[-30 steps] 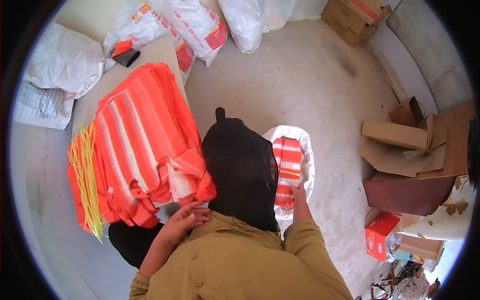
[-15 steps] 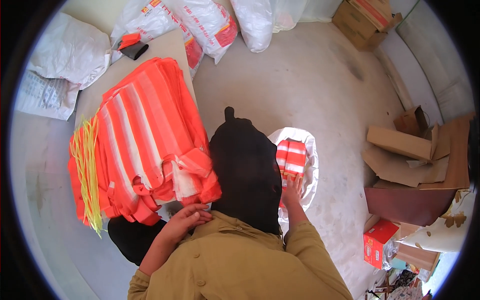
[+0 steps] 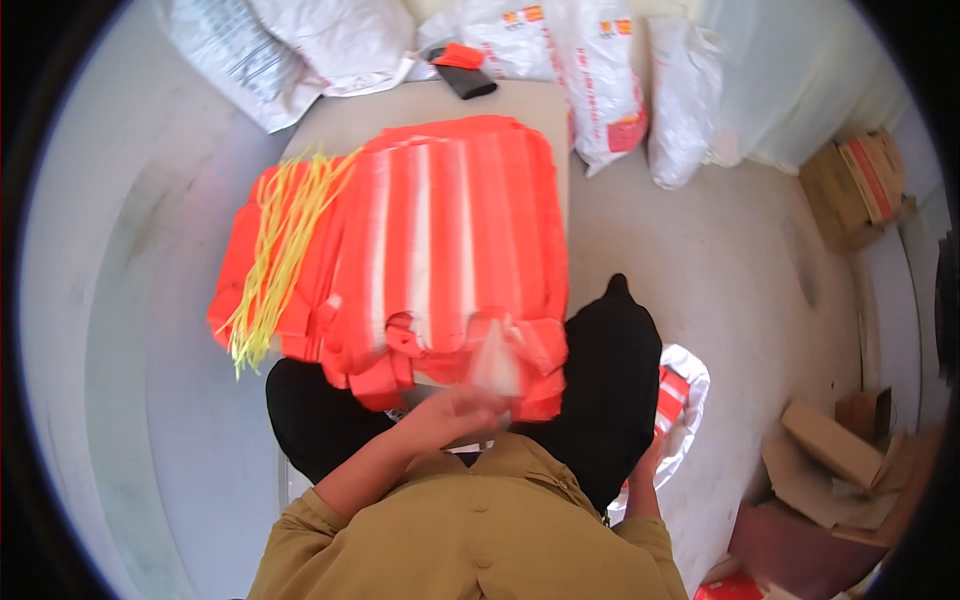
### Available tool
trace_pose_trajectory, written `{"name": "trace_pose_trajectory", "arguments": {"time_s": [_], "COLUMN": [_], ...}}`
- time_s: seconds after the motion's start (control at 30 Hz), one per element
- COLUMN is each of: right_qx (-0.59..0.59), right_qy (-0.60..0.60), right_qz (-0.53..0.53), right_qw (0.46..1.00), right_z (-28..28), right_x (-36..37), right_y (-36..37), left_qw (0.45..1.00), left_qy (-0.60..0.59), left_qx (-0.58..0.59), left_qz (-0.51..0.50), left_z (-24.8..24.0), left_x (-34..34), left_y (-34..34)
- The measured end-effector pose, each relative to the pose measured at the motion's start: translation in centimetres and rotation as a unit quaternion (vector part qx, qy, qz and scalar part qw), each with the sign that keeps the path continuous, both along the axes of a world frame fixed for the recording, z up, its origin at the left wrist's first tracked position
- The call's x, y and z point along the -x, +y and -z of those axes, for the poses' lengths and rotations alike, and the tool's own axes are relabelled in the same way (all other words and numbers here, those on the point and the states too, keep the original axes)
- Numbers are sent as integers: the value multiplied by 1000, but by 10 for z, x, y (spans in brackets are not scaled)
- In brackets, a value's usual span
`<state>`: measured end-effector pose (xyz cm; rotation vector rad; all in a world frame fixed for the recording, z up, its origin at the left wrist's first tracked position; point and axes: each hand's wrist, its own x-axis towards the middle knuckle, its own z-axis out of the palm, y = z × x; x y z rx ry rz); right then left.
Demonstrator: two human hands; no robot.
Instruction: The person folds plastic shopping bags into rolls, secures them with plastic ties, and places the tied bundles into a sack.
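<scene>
A thick stack of red-and-white striped plastic carrier bags [image 3: 450,230] lies in front of me, its handle ends towards me. My left hand [image 3: 462,412] is at the near edge of the stack, by the loose handles; motion smears its fingers, so I cannot tell whether it grips one. Down beside my right knee, my right hand [image 3: 645,468] reaches to an open white sack [image 3: 700,400]. Inside the sack are folded bundles of striped bags [image 3: 671,393]. My knee and the sack hide the right fingers. Yellow ties [image 3: 280,260] lie across the left side of the stack.
The stack rests on a pale board [image 3: 350,115], with a black roll and a red piece [image 3: 465,75] at its far end. Filled white sacks [image 3: 600,90] line the wall. Cardboard boxes [image 3: 830,445] stand at the right, another carton [image 3: 850,190] at the far right.
My view has swung left, so the stack sits nearer the middle. My left hand has moved from my lap to the stack's near edge. My right hand stays at the white sack.
</scene>
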<state>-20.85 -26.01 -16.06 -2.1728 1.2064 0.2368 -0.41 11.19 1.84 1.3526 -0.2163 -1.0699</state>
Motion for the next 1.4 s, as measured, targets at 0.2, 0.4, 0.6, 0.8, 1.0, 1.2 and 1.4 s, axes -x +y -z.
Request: {"name": "trace_pose_trajectory", "arguments": {"time_s": [0.2,0.4,0.6,0.8,1.0,1.2,1.4], "right_qx": [188,74,-8,53,116,109,-52], "right_qy": [-154,-414,-438,-331,-354,-341,-367], "right_qz": [-18,74,-211,-441,-604,-607,-497], "right_qw": [970,904,874,832,705,709,784], "right_z": [42,-81,-183,-191,-198,-180,-163], "right_x": [-3,-109,-199,-245,-268,-272,-277], "right_y": [-43,-37,47,122,177,189,186], "left_qw": [881,671,637,671,659,682,715], "left_qy": [-402,-621,-601,-575,-599,-584,-556], "left_qx": [-192,-394,-479,-463,-447,-430,-414], "left_qz": [-159,-93,-63,-66,-83,-96,-88], "left_z": [-17,-24,-2,8,18,14,5], "left_x": [-33,-60,-89,-92,-91,-93,-95], "left_y": [29,51,68,77,81,81,85]}}
